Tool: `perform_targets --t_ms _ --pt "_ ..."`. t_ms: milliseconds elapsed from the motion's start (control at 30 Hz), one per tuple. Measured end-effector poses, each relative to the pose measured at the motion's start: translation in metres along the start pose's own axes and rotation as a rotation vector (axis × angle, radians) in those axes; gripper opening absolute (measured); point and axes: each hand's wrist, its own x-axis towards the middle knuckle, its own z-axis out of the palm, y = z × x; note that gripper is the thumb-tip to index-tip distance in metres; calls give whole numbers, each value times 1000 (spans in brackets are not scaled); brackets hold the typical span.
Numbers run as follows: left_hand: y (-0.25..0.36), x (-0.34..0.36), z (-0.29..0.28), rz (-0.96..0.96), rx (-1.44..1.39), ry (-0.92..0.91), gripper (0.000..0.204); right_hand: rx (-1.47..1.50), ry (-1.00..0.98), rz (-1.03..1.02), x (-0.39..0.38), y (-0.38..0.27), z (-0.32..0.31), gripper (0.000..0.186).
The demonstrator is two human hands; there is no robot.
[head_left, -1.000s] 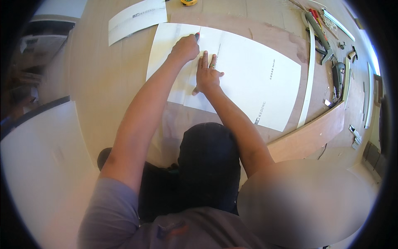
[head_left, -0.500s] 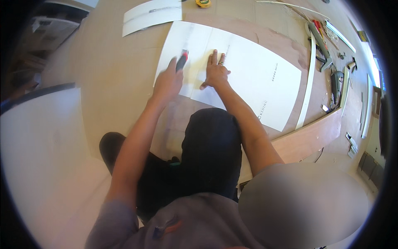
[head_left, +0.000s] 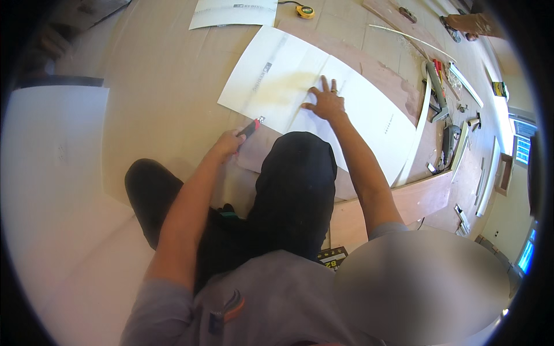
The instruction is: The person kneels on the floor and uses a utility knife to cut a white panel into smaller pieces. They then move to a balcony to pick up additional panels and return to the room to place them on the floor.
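A white sheet (head_left: 369, 121) with printed marks and a crease across it lies on the floor before my knees. My left hand (head_left: 229, 142) is closed around a red and black utility knife (head_left: 247, 131). The knife's metal tip is at the sheet's near edge, close to its left end; whether it touches the sheet I cannot tell. Fingers spread, my right hand (head_left: 329, 104) presses on the sheet to the right of the crease, with a ring on one finger.
Beyond the sheet lie a smaller white sheet (head_left: 231, 12) and a yellow tape measure (head_left: 305, 11). A wooden board (head_left: 398, 199), a dark power tool (head_left: 450, 143) and several strips lie to the right. Another person's leg (head_left: 476, 24) shows at far right. A white panel (head_left: 52, 173) fills the left.
My left hand has drawn the knife toward me, from the sheet's middle to its near edge. My right hand has shifted right along the sheet. The view has moved, and another person's leg shows.
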Motion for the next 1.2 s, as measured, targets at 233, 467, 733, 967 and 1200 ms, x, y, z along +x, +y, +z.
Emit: perform_targets --t_ms 233,467,733,967,1200 --pt "0 12 0 168 221 208 30 109 159 249 -13 39 22 81" --pt "82 42 47 733 477 448 44 140 -36 245 4 21 16 136" --pt "184 137 80 743 585 408 55 157 -75 263 18 18 7 143" --pt "215 199 95 745 542 425 55 149 -86 269 20 22 6 143" --pt "225 210 97 791 593 433 54 191 -40 252 19 25 11 143"
